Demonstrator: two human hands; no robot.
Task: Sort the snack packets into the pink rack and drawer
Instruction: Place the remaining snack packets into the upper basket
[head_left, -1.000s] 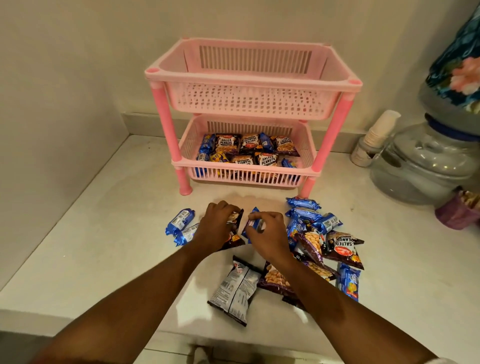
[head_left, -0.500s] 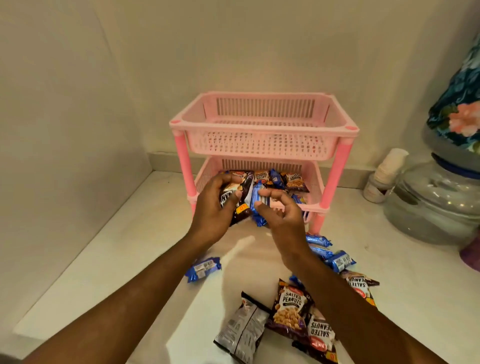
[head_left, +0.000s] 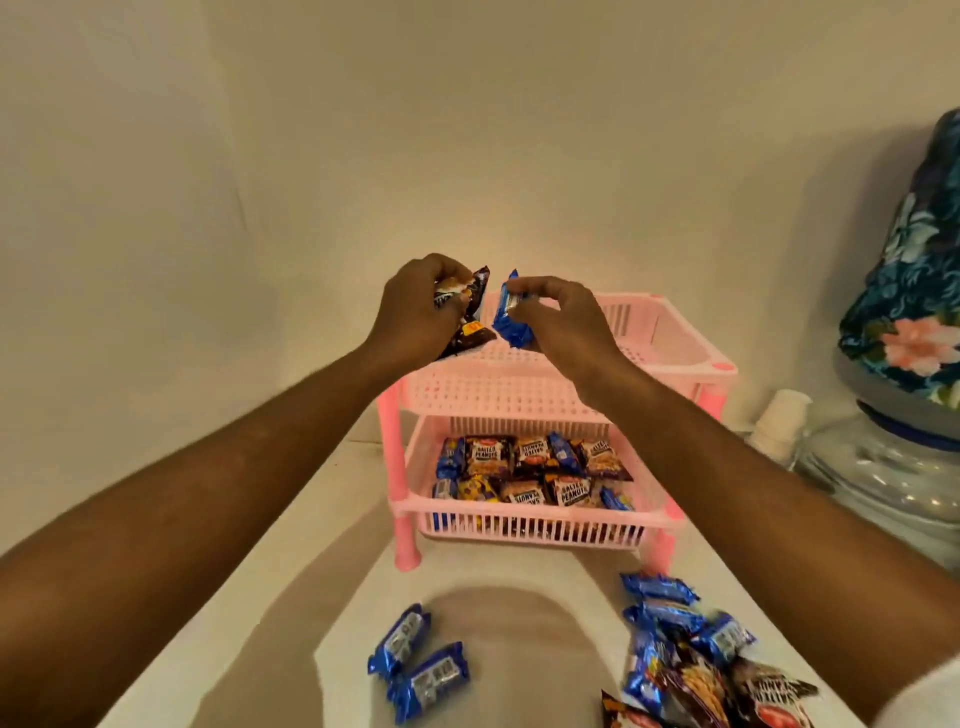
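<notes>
At far right, a water dispenser jar (head_left: 883, 483) with a floral cover (head_left: 914, 291) stands on the white tabletop (head_left: 291, 571). A stack of white cups (head_left: 779, 423) sits just beside it, against the wall (head_left: 363, 130).

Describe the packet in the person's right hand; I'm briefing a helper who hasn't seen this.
Find the two-tier pink plastic rack. Above its top basket the right hand pinches a small shiny blue wrapped packet. The left hand beside it holds dark brown peanut packets instead.

Plain beige walls (head_left: 467, 130), corner; white counter (head_left: 291, 597); warm light.
</notes>
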